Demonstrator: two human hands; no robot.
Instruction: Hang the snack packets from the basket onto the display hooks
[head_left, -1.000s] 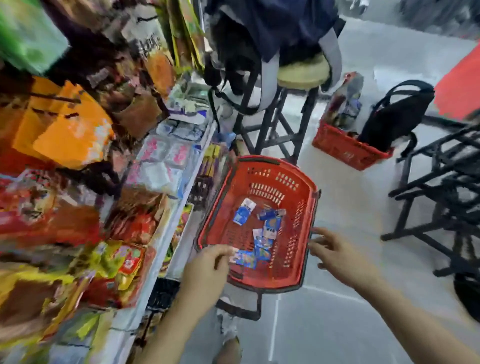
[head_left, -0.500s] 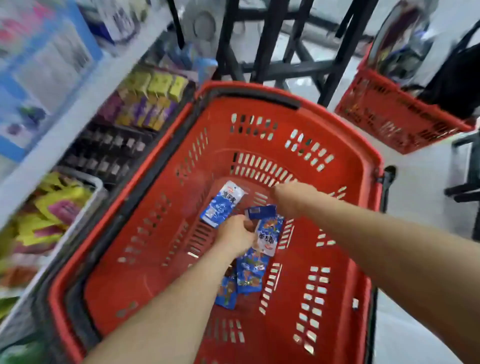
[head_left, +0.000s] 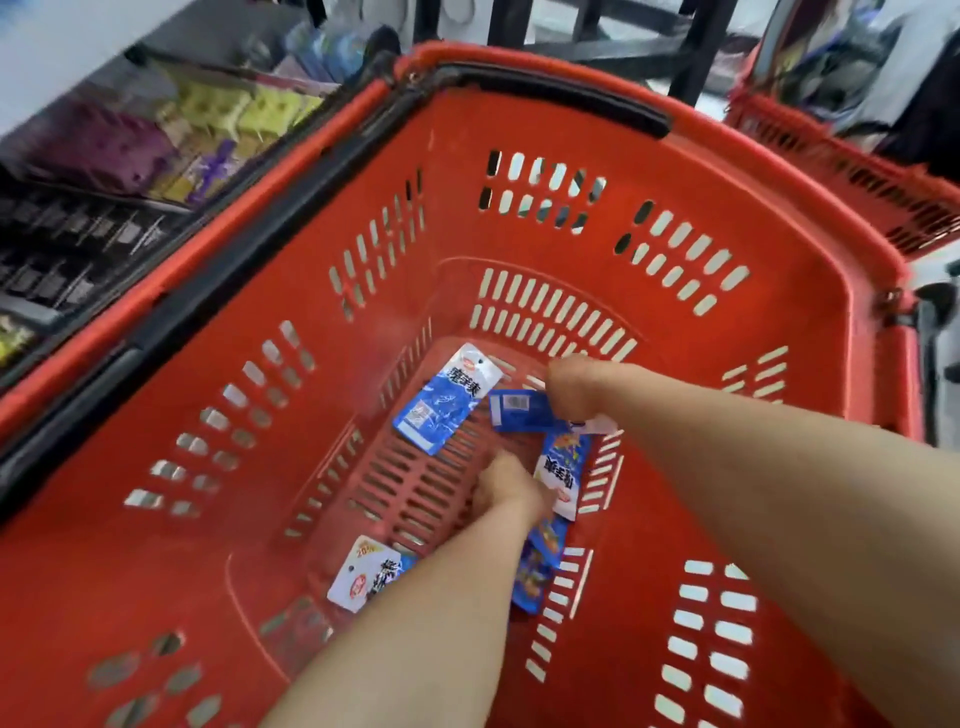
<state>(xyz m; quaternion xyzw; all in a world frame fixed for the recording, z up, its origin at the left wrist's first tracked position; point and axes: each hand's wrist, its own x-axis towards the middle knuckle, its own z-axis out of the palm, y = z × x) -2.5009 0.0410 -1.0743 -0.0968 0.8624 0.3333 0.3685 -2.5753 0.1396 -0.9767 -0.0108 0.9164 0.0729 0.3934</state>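
Evidently gathering snack packets (head_left: 447, 402) for hanging, the left hand (head_left: 511, 491) and right hand (head_left: 576, 389) were down in the basket (head_left: 571, 83), their fingers' grip hidden.

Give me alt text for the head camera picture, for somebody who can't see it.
Two bare hands, the left hand and right hand, reach down into a red basket among blue and white snack packets scattered on its slotted floor. At left stand shelves of packaged goods; a second red basket sits upper right.
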